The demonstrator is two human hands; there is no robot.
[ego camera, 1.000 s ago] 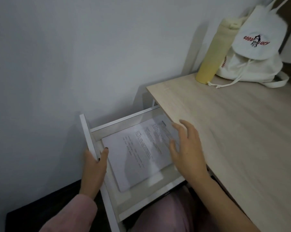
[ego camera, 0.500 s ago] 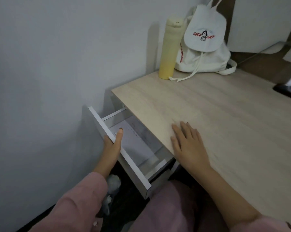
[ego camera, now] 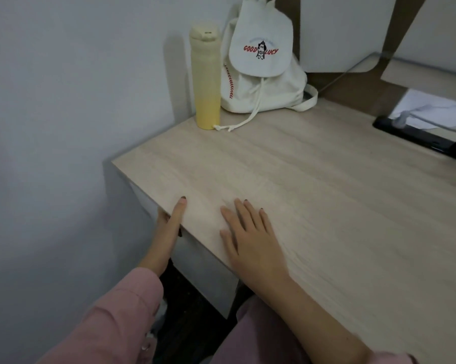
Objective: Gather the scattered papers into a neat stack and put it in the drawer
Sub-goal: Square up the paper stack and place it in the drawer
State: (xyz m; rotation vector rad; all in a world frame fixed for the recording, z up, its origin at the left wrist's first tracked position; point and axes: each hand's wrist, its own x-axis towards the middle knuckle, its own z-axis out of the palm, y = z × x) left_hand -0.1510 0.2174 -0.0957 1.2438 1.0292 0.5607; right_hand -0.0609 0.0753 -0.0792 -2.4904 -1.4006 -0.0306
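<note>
The white drawer front [ego camera: 206, 271] sits flush under the left edge of the light wooden desk [ego camera: 326, 193], pushed in. The papers are hidden inside it and cannot be seen. My left hand [ego camera: 169, 227] is at the desk's edge, its thumb lying on the desktop and its fingers against the drawer front. My right hand [ego camera: 250, 243] lies flat, palm down, on the desktop beside it, fingers spread and holding nothing.
A tall yellow bottle [ego camera: 206, 80] and a white drawstring bag [ego camera: 261, 69] stand at the desk's back left corner against the wall. A black power strip [ego camera: 418, 136] with a white cable lies at the right. A grey wall runs along the left.
The drawer with the papers slid from fully open to shut under my left hand's push. My right hand left the papers and settled flat on the desktop.
</note>
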